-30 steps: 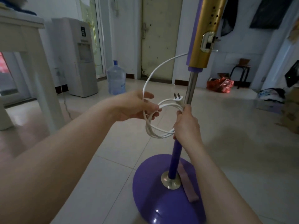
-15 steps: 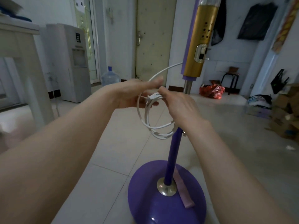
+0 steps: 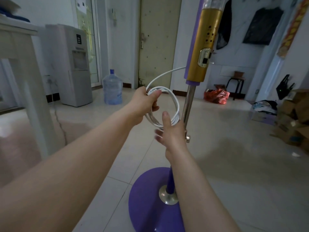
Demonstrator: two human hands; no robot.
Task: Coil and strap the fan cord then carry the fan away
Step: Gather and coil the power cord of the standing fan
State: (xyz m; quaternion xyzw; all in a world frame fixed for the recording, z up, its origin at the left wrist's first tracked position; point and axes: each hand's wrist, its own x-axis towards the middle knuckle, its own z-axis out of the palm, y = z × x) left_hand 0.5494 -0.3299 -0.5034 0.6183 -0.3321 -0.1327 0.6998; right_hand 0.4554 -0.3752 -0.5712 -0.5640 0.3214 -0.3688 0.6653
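The fan stands on the tiled floor: a round purple base (image 3: pixel 147 198), a steel pole (image 3: pixel 189 101) and a gold control column (image 3: pixel 205 47). Its white cord (image 3: pixel 175 101) leaves the column's lower end and hangs as a coil of several loops left of the pole. My left hand (image 3: pixel 145 101) grips the coil at its upper left. Just below, my right hand (image 3: pixel 172 133) has its thumb up and its fingers spread, and touches the coil's lowest part beside the pole. The plug is hidden.
A white table leg (image 3: pixel 33 97) stands at the left. A water dispenser (image 3: pixel 71 64) and a large water bottle (image 3: pixel 112 89) are behind it. A red bag (image 3: pixel 217 96), a stool (image 3: pixel 237 81) and cardboard boxes (image 3: pixel 297 114) sit at the right.
My right hand let go of the plug end at the coil's top and dropped to the coil's bottom. My left hand now holds the gathered loops alone. The view tilted up slightly.
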